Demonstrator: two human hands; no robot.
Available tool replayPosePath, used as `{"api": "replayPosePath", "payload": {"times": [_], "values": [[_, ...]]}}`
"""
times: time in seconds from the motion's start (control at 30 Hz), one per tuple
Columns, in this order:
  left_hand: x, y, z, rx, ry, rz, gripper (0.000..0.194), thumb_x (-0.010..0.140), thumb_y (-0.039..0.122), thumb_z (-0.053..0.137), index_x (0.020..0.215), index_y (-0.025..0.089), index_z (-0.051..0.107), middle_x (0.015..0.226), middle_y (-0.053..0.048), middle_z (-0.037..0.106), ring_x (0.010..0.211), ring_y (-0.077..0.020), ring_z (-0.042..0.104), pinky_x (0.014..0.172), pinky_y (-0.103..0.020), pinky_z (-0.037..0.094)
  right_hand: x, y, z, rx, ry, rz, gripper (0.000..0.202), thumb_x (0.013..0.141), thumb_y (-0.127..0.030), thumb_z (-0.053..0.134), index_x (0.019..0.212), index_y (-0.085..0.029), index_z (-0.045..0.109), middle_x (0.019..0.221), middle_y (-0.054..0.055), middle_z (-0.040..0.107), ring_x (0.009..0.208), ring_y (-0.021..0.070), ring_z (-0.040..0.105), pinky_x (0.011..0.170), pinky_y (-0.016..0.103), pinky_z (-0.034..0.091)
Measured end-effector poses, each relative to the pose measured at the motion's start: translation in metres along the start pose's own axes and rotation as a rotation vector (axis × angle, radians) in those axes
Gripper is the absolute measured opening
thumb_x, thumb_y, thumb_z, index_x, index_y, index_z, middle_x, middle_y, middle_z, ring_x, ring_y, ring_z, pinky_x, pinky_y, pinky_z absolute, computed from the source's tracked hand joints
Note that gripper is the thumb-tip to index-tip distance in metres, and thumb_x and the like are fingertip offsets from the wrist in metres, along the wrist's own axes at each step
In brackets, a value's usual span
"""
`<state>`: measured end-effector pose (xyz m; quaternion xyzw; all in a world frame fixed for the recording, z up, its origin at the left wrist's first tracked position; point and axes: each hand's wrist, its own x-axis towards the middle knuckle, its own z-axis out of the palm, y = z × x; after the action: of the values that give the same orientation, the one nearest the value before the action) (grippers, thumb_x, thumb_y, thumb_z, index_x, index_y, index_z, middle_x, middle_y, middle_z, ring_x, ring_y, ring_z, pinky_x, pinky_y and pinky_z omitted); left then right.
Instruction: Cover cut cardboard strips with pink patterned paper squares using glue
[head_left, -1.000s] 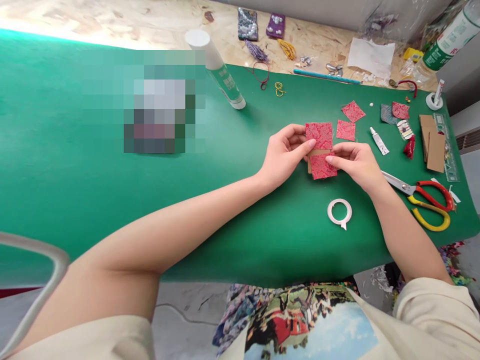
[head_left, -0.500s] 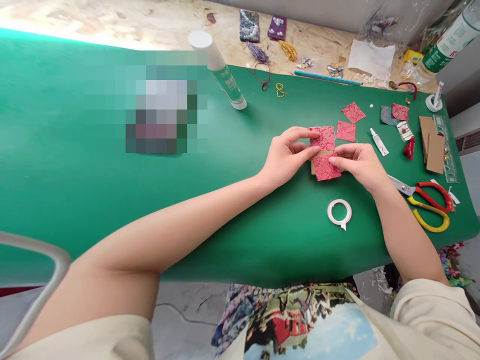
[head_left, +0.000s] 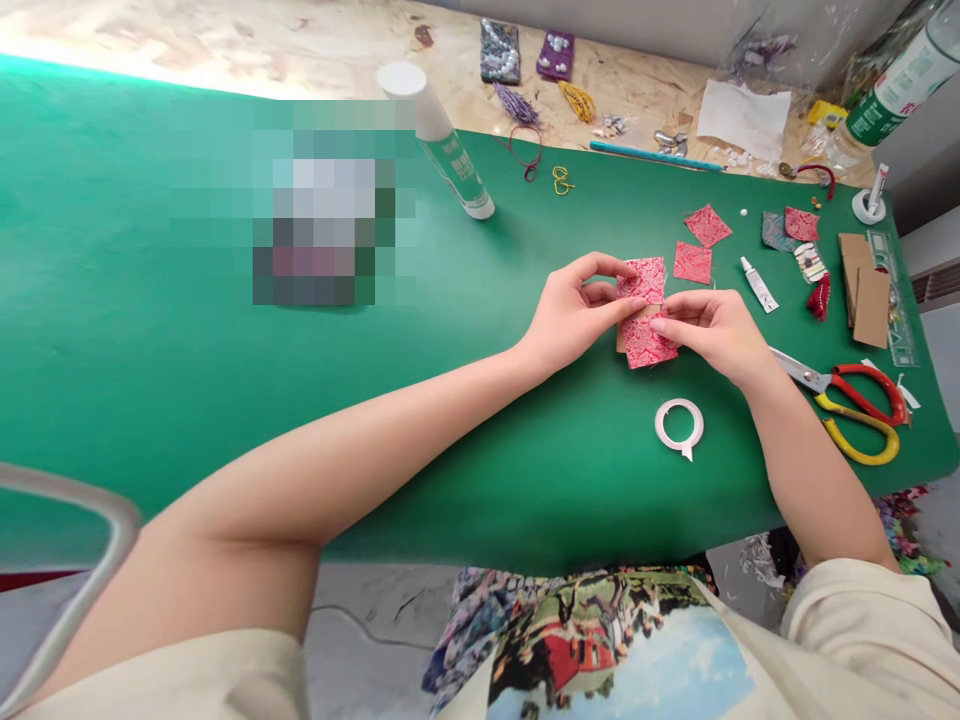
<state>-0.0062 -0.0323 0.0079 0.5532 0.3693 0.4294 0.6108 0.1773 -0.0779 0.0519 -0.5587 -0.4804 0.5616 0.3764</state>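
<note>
My left hand (head_left: 571, 312) pinches a piece of brown cardboard (head_left: 621, 338) by its left side, thumb and fingers closed. On the cardboard's upper part lies a red patterned fabric square (head_left: 648, 282), under my left fingertips. Below it, a second red fabric square (head_left: 651, 346) covers the lower part at a slight tilt, leaving a narrow strip of cardboard between the two. The thumb and fingers of my right hand (head_left: 712, 328) close on this lower square near its upper right corner. Right of the cardboard's top are two loose red fabric squares (head_left: 692, 262).
Toward me lies a roll of white tape (head_left: 679, 428). Scissors (head_left: 832, 382) rest by my right forearm. Beyond are a small glue tube (head_left: 759, 285), cardboard pieces (head_left: 871, 308) and a clear ruler (head_left: 903, 340). A large white-capped tube (head_left: 456, 165) lies left; a blue pencil (head_left: 652, 156) lies behind.
Both hands have shifted slightly toward me and to the left together with the cardboard and its two fabric squares. The grips look the same.
</note>
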Motion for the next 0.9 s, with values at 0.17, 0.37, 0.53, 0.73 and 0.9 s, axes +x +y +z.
{"api": "replayPosePath", "payload": {"times": [0.17, 0.37, 0.53, 0.73, 0.9], "values": [[0.002, -0.001, -0.001, 0.036, 0.039, 0.046, 0.026, 0.073, 0.032, 0.081, 0.09, 0.017, 0.069, 0.094, -0.002, 0.075, 0.08, -0.0144, 0.072, 0.075, -0.027, 0.059, 0.0, -0.002, 0.001, 0.012, 0.001, 0.031, 0.038, 0.052, -0.04, 0.094, 0.072, -0.016, 0.073, 0.069, 0.0, 0.067, 0.065, 0.012, 0.059, 0.066, 0.029, 0.051], [0.001, -0.001, -0.002, 0.031, 0.053, 0.038, 0.024, 0.074, 0.033, 0.081, 0.089, 0.016, 0.072, 0.097, -0.004, 0.078, 0.086, -0.017, 0.074, 0.08, -0.029, 0.06, 0.0, -0.002, -0.002, -0.039, 0.013, 0.09, 0.034, 0.054, -0.036, 0.091, 0.074, -0.015, 0.074, 0.069, 0.0, 0.068, 0.064, 0.0112, 0.059, 0.063, 0.027, 0.05], [0.001, -0.004, -0.002, 0.013, 0.082, 0.039, 0.027, 0.071, 0.032, 0.083, 0.091, 0.016, 0.073, 0.101, -0.005, 0.077, 0.085, -0.0167, 0.072, 0.08, -0.03, 0.06, -0.006, -0.007, -0.011, -0.153, -0.065, 0.129, 0.041, 0.054, -0.038, 0.094, 0.082, -0.016, 0.074, 0.071, 0.003, 0.072, 0.064, 0.0145, 0.064, 0.062, 0.029, 0.052], [0.001, -0.003, -0.003, -0.012, 0.05, -0.002, 0.032, 0.071, 0.036, 0.085, 0.094, 0.016, 0.074, 0.107, -0.008, 0.077, 0.094, -0.0226, 0.074, 0.088, -0.037, 0.061, -0.007, -0.004, -0.015, -0.552, 0.078, -0.165, 0.031, 0.073, -0.044, 0.084, 0.075, -0.019, 0.065, 0.064, 0.0, 0.065, 0.054, 0.0123, 0.053, 0.055, 0.029, 0.043], [0.001, -0.001, -0.003, -0.042, 0.054, -0.023, 0.032, 0.07, 0.036, 0.086, 0.093, 0.016, 0.075, 0.106, -0.007, 0.078, 0.097, -0.0235, 0.075, 0.09, -0.038, 0.061, -0.003, 0.007, -0.016, -0.858, 0.214, -0.655, 0.01, 0.091, -0.026, 0.064, 0.093, -0.021, 0.072, 0.096, 0.004, 0.07, 0.056, 0.0101, 0.048, 0.059, 0.029, 0.042]]}}
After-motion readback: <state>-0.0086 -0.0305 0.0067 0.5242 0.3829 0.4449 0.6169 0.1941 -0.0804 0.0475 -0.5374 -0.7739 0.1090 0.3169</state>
